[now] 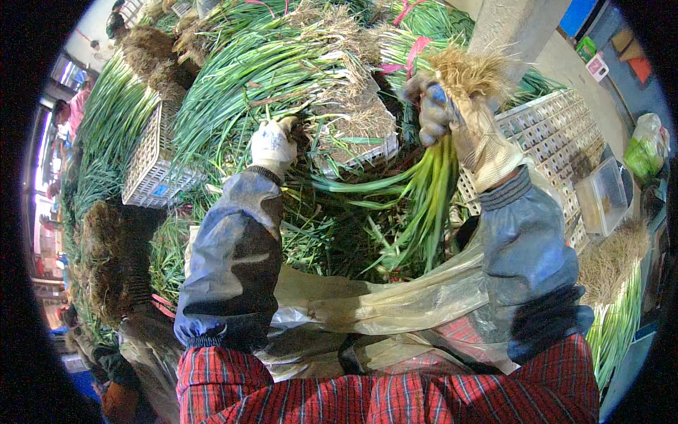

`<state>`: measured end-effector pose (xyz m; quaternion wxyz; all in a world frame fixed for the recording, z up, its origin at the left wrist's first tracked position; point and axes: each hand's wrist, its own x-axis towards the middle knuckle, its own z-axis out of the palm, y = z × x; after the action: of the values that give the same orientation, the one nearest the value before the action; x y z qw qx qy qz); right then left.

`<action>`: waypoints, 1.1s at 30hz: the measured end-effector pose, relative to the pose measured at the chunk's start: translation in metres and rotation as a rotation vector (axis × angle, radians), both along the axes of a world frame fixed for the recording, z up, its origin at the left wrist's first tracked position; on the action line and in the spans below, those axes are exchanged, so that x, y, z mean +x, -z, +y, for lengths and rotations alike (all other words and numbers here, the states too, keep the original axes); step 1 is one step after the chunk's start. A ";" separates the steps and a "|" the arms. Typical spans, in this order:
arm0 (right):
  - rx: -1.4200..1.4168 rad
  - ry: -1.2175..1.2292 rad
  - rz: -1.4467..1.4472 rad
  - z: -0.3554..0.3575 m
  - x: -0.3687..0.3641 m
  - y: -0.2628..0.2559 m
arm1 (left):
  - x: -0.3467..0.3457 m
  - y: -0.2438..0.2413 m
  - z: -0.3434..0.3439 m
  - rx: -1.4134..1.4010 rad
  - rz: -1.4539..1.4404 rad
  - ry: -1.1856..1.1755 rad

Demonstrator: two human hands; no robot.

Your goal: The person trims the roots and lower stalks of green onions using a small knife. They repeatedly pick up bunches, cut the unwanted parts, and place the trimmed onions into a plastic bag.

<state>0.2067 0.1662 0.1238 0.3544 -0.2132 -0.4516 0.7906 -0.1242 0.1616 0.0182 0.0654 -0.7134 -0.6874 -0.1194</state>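
Observation:
My right hand (pixel 450 114), in a soiled glove, is closed around a bunch of green onions (pixel 434 196); its brown roots point up and its green leaves hang down. My left hand (pixel 274 140), in a white glove, rests at the near edge of a large heap of green onions (pixel 265 79); its fingertips are curled, and whether they grip a stem I cannot tell. Between my hands lies a dirt-covered crate (pixel 357 138) with loose roots and stems on it. Loose green leaves (pixel 312 233) lie below, nearer to me.
A white plastic crate (pixel 551 116) stands at right beside a clear plastic tub (pixel 601 196). Another white crate (pixel 159 175) with green onions is at left. A concrete pillar (pixel 514 32) rises behind my right hand. Root-up bundles (pixel 614 265) stand at lower right. Several people are at far left.

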 end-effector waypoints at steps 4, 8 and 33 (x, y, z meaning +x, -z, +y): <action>0.914 0.469 -1.190 0.026 0.050 0.015 | 0.029 -0.003 -0.031 0.019 -0.084 0.050; 1.030 0.828 -1.229 0.025 0.045 0.000 | 0.039 -0.012 -0.098 -0.226 -0.075 0.351; 1.533 0.707 -1.671 -0.002 0.030 -0.030 | 0.054 -0.047 0.006 0.198 -0.278 0.207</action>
<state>0.2363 0.1642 0.1537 0.1837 -0.5082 -0.8144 -0.2118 -0.0704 0.1671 0.0652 0.0271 -0.7471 -0.5976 -0.2897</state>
